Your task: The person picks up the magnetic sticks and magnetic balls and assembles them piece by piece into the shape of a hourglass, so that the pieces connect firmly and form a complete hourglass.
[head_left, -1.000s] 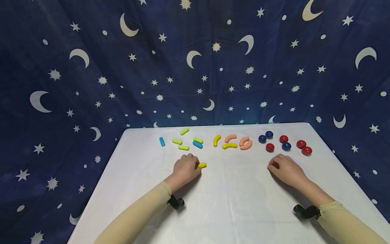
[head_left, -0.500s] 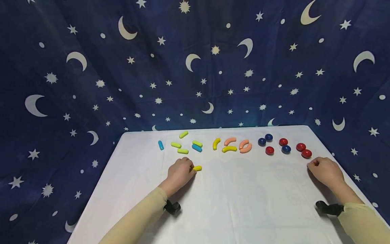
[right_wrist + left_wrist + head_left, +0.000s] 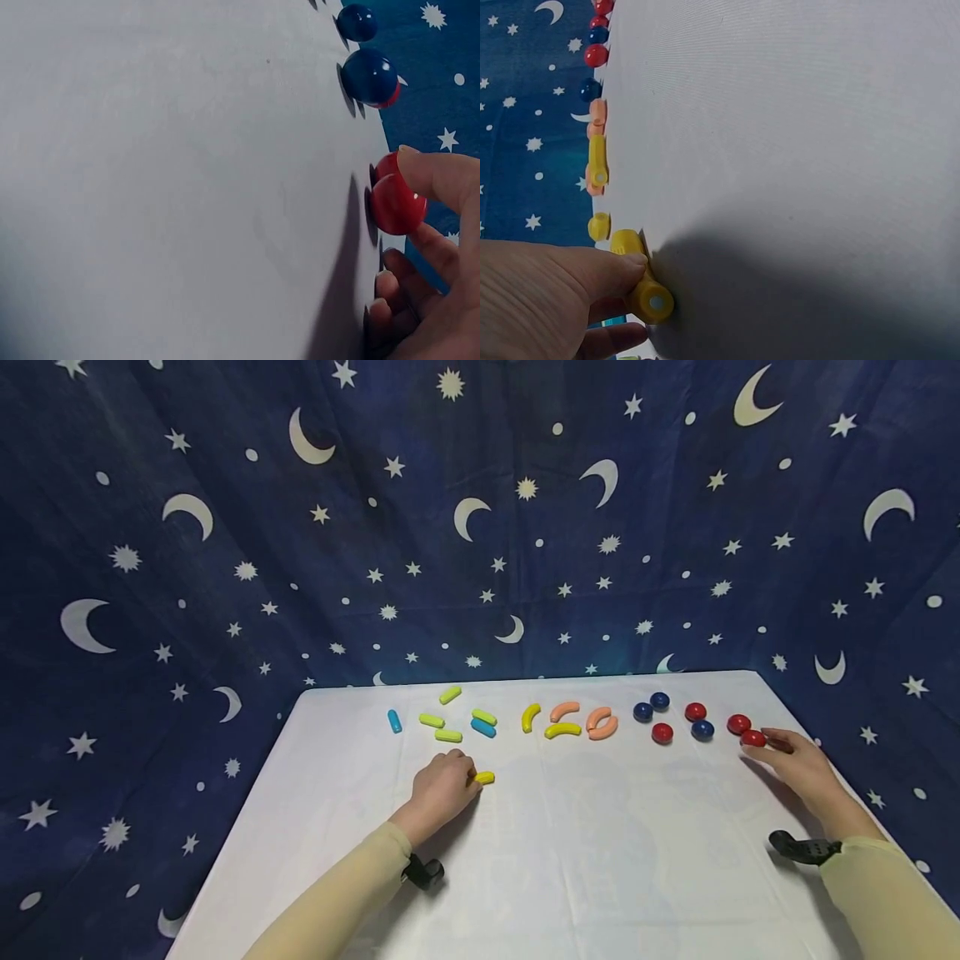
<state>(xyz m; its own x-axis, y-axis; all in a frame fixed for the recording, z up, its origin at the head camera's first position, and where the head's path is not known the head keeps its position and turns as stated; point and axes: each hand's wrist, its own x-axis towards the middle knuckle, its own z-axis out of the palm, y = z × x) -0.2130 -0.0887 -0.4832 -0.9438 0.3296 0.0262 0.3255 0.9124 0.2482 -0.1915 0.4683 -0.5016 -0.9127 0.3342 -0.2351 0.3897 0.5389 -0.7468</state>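
The white surface (image 3: 600, 860) falls away near the right hand (image 3: 810, 772), so the biggest risk, I judge, is a red ball (image 3: 753, 738) squirting from an off-centre pinch and rolling off the right edge. Next, a clumsy fingertip could knock the second red ball (image 3: 738, 723) just behind it, at the right of the head view. The smallest risk is the yellow piece (image 3: 487, 777) twisting or slipping, since only its middle is held.

At the right of the frame, the right hand's thumb and index finger bracket the nearer red ball; I cannot tell whether they have clamped it. At the centre, the left hand (image 3: 442, 783) pinches the yellow piece, one end jutting out to the right of its fingers.
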